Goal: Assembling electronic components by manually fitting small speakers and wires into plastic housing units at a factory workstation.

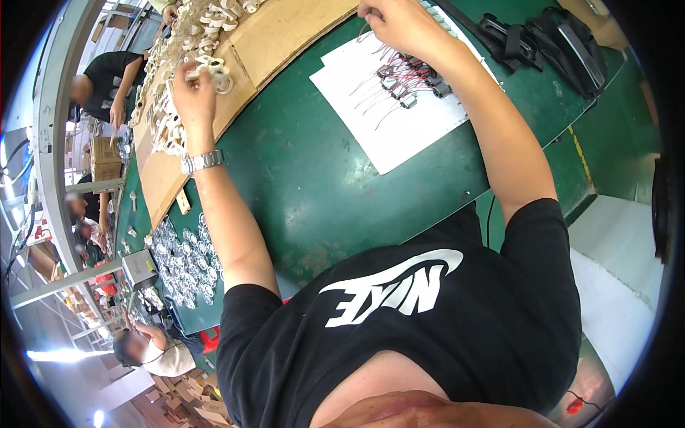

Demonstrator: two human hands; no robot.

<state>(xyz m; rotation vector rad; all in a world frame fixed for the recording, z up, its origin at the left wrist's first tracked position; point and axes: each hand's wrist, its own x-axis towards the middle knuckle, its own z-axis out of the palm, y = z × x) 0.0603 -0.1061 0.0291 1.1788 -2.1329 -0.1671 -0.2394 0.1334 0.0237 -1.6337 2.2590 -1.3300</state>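
Note:
My left hand (194, 100), with a metal watch at its wrist, is over a heap of cream-white plastic parts (171, 132) on a cardboard sheet. Its fingers are curled in among the parts, and I cannot make out what lies between them. At the top edge, my right hand (399, 25) has its fingertips closed at a thin red wire (363, 32). Below that hand, several small black components with red and black wires (408, 101) lie bunched on white paper (389, 146).
The cardboard sheet (250, 50) covers the green table's (300, 178) far left. Many clear, round parts (187, 260) lie left of my forearm, near a grey box (139, 267). A black bag (571, 50) rests at far right. Other people work beyond the left side.

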